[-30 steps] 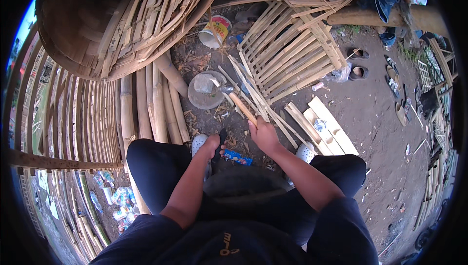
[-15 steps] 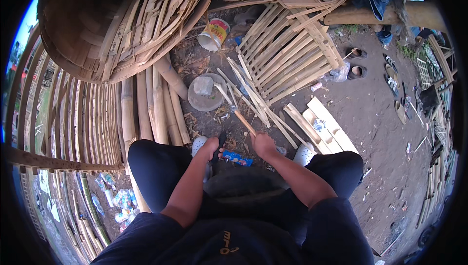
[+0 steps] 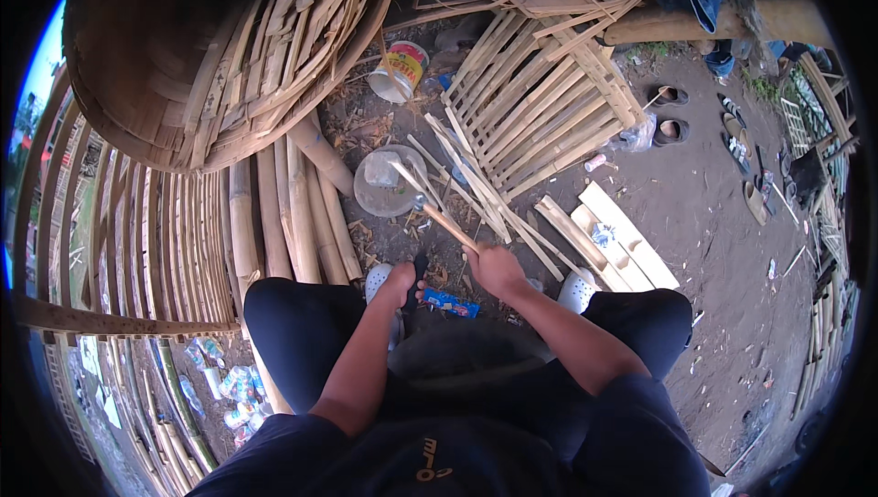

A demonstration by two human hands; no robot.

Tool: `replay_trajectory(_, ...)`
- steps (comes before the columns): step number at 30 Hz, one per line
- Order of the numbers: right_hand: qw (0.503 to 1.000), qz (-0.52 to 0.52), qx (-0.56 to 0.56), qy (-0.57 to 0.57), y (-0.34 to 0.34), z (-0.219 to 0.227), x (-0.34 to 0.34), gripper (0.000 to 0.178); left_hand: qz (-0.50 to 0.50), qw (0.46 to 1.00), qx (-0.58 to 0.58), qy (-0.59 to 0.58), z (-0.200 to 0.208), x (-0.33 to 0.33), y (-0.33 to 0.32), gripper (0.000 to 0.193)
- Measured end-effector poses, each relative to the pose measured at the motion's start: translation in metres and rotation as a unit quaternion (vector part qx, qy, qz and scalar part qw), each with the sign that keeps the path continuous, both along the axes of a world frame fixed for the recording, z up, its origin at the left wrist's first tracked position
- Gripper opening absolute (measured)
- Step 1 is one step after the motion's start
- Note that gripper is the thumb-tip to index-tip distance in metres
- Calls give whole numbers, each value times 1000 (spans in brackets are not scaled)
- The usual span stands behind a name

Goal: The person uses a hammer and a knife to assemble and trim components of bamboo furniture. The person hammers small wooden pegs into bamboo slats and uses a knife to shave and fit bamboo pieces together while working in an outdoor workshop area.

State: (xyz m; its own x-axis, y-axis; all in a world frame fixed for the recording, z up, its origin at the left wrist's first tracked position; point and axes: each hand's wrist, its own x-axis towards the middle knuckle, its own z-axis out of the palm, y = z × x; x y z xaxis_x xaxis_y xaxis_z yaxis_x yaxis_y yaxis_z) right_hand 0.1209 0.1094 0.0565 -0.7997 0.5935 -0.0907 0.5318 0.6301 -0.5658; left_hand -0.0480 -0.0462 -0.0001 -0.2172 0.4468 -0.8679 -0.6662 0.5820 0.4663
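Observation:
My right hand (image 3: 498, 270) is closed round the wooden handle of a hammer (image 3: 450, 225). The hammer's metal head points forward and left, near a round grey slab (image 3: 368, 203) with a pale block (image 3: 381, 170) on it. My left hand (image 3: 399, 284) is closed beside my left shoe, fingers round a dark, narrow object (image 3: 420, 268) whose kind I cannot make out. A blue packet (image 3: 452, 304) lies on the ground between my hands. Pale split bamboo strips (image 3: 476, 181) are piled just beyond the hammer.
A slatted bamboo panel (image 3: 549, 104) lies ahead, with a tub (image 3: 400, 72) to its left. Bamboo poles (image 3: 297, 204) and a large round woven piece (image 3: 229, 67) stand at left. Split bamboo pieces (image 3: 631, 236) rest by my right knee; sandals (image 3: 670, 131) lie farther right.
The hammer has swung a little left, its head now nearer the round slab. My left hand stays almost where it was. The whole view has shifted slightly.

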Motion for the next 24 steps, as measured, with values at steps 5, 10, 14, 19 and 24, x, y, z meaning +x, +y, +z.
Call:
replay_trajectory(5,982,-20,-4,185,7,18,-8,34,-8,1000,-4,19,5,3,-1,25)
replay_trajectory(10,999,6,-38,-34,27,-52,12,43,-63,998,-18,24,14,9,9,29)
replay_trajectory(14,993,55,-41,-95,48,18,0,50,38,996,76,-9,6,-2,1,24)
replay_trajectory(19,998,-2,-17,-60,67,33,20,51,17,989,131,63,29,21,13,13)
replay_trajectory(24,984,-131,-119,-34,77,58,30,55,27,990,112,86,36,39,14,9)
